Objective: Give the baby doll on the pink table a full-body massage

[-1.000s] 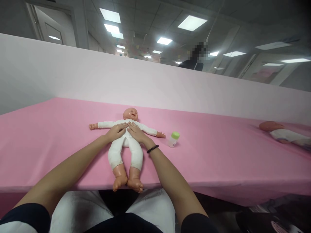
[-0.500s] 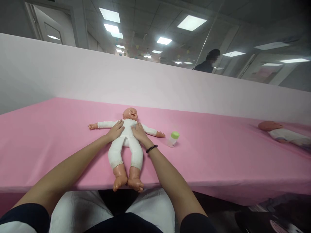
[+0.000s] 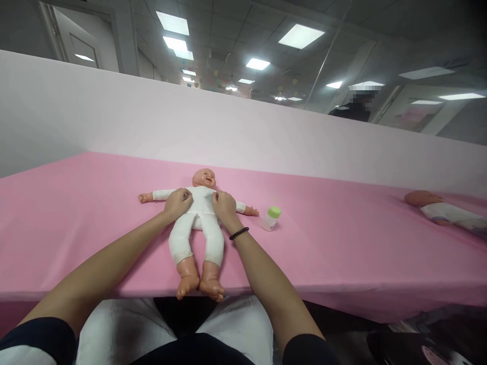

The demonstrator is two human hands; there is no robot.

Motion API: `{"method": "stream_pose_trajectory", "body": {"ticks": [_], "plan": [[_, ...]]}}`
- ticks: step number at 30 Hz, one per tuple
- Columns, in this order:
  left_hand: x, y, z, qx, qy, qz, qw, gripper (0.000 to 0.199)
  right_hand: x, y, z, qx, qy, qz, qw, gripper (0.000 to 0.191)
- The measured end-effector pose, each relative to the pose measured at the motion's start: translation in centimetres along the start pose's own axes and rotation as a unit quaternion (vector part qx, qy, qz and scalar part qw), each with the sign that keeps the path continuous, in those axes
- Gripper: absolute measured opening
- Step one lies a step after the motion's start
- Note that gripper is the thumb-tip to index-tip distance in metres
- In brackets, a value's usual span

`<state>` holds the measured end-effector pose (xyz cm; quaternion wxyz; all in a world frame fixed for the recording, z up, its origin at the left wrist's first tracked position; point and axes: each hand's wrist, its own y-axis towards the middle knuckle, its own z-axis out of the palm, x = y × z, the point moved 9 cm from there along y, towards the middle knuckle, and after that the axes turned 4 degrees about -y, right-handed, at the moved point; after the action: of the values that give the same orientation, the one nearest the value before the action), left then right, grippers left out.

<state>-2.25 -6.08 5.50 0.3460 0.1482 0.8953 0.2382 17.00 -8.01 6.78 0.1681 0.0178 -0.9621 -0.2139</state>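
Observation:
A baby doll with a white cloth body lies on its back, head away from me and feet at the table's near edge. My left hand is curled closed against the side of its chest, at the left shoulder as I see it. Likewise curled, my right hand rests by the opposite shoulder and covers part of the upper arm. I see nothing in either hand; the undersides are hidden. A small clear bottle with a green cap stands right of the doll's outstretched hand.
Pink cloth covers the table. Another doll lies at the far right. Behind the table rises a low white wall with glass above it. A person shows in the glass. Dark items sit below the table at right.
Both hands have gone from fingers spread flat on the doll's chest to curled closed at its sides. The person in the glass has shifted right. Doll and bottle have stayed put.

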Motion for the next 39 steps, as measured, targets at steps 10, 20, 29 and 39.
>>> {"method": "stream_pose_trajectory", "body": {"ticks": [10,20,29,39], "plan": [[-2.7,-0.4,-0.4,-0.007,-0.047,0.070,0.996,0.036,2.3,-0.7,-0.5,-0.001,0.060,-0.071,0.996,0.052],[-0.8,-0.5,4.8,0.236,-0.030,0.085,0.968,0.073,1.8,0.2,5.4,0.167,0.150,-0.102,0.969,0.065],[6.1,0.6,3.2,0.229,0.128,-0.034,0.964,0.075,-6.0,1.2,5.3,0.143,-0.018,0.030,0.989,0.072],[11.5,0.7,-3.6,0.170,0.267,-0.114,0.942,0.069,-11.0,1.8,3.1,0.170,-0.066,0.044,0.982,0.047]]}}
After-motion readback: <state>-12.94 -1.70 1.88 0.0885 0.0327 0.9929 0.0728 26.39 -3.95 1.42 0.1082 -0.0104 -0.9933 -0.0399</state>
